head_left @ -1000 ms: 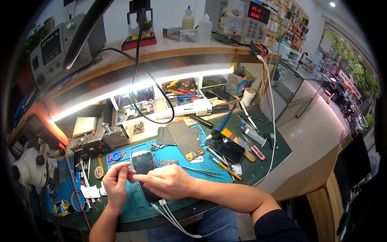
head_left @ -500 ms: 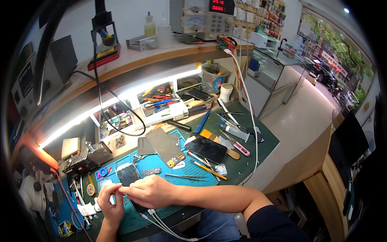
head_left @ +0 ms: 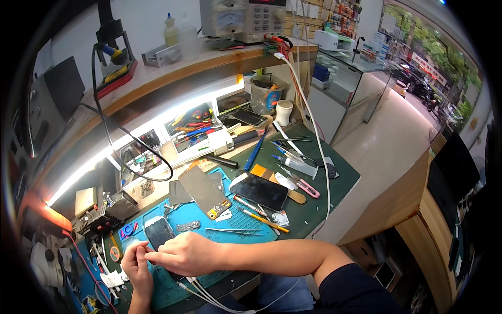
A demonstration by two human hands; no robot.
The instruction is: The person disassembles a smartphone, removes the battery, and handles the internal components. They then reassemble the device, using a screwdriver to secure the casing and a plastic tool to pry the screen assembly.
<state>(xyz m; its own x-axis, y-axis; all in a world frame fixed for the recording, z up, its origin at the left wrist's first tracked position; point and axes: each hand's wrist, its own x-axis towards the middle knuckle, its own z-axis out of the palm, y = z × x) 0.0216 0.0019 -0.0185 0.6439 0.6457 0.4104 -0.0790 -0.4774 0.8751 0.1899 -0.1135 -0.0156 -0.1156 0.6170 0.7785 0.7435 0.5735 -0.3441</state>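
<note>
My left hand (head_left: 138,264) and my right hand (head_left: 185,254) meet at pinched fingertips; whatever is between them is too small or hidden to make out. Beneath and behind them lies a dark phone with a light top edge (head_left: 158,230), on a blue mat (head_left: 240,254), partly covered by my right hand. A small circuit board (head_left: 188,226) and tweezers (head_left: 232,230) lie just beyond. White cables (head_left: 201,295) with several connectors hang below my right wrist.
A grey screen panel (head_left: 201,191), a black phone (head_left: 259,188), syringe (head_left: 295,165) and several tools cover the bench. A looped black cable (head_left: 125,167) hangs before the lit shelf. A power supply (head_left: 243,18) stands above; a glass counter (head_left: 345,83) and monitor (head_left: 452,167) stand right.
The view has turned, shifting the bench leftward in the picture and showing more doorway. My hands stay together at the fingertips and appear lower and further left in the picture.
</note>
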